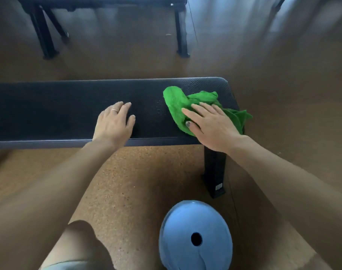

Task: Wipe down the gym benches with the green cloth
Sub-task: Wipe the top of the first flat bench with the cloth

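The right hand (211, 127) presses flat, fingers spread, on the crumpled green terry cloth (187, 105) bunched under and beyond its fingertips on the black padded gym bench (49, 108). The left hand (114, 123) rests open-palmed on bare padding, gripping nothing, well apart from the cloth.

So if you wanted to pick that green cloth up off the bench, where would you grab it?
Probably the raised, bunched folds of the green cloth at its far side, pinched from above. The right hand lies flat on the near part, and one corner hangs off the bench end, offering a second loose spot.
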Available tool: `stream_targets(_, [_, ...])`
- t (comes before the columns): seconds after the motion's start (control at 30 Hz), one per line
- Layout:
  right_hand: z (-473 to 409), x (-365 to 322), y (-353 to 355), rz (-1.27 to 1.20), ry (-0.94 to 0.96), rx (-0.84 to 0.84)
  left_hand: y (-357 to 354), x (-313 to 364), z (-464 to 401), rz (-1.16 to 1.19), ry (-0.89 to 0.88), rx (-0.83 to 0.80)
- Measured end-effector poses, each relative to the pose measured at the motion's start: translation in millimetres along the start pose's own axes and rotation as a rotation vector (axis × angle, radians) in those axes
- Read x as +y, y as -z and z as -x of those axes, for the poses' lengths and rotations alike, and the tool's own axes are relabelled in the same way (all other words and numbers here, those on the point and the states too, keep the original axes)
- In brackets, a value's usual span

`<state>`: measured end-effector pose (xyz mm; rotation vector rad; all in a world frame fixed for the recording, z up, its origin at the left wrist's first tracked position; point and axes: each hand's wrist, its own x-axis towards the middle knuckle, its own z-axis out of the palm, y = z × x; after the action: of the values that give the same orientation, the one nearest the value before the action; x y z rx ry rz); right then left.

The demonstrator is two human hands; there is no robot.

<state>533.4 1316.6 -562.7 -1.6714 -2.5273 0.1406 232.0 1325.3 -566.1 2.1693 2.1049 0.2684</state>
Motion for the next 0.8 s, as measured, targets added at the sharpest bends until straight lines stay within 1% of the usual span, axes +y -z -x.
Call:
stream_targets(0.03, [-0.2,-2.1,-9.1,-0.003,-0.046,-0.068,-4.3,-4.2,-2.3,-0.023,-0.051,0.009])
stream_targets(0.07, [-0.9,-5.3,-16.2,-0.007,-0.099,-0.088,-9.3,-8.4,-3.0,-0.040,-0.107,0.027])
stream_targets(0.13, [-7.8,-13.2,-22.4,-0.025,-0.202,-0.049,-17.1,-15.8,-2.8,-0.048,-0.183,0.077])
stream_targets(0.2, [-20.8,-22.5,-23.1,-0.016,-0.254,-0.048,-20.2,-21.1,-1.5,-0.042,-0.182,0.104])
stream_targets(0.33, [-65.7,-35.6,-21.9,-0.016,-0.267,-0.162,-23.2,-20.5,0.9,-0.023,-0.175,0.143])
stream_targets(0.43, [-115.6,-41.3,-23.1,-0.052,-0.316,-0.166,-26.6,-23.9,-2.1,-0.033,-0.179,0.141])
stream_targets(0.5, [-134.1,-44.2,-23.0,-0.062,-0.366,-0.162,-28.0,-24.8,-5.2,-0.046,-0.189,0.132])
stream_targets(0.57, [-126.7,-53.9,-21.9,-0.088,-0.370,-0.168,-28.7,-25.2,-4.8,-0.039,-0.197,0.134])
stream_targets(0.67, [-76.1,-81.5,-25.6,-0.120,-0.313,-0.166,-29.4,-24.9,-3.4,-0.027,-0.206,0.139])
stream_targets(0.73, [-51.4,-95.2,-25.3,-0.148,-0.289,-0.196,-29.4,-25.0,-4.0,-0.034,-0.212,0.140])
stream_targets(0.8, [-54.6,-94.1,-20.1,-0.164,-0.288,-0.215,-28.7,-25.3,-3.8,-0.049,-0.215,0.135])
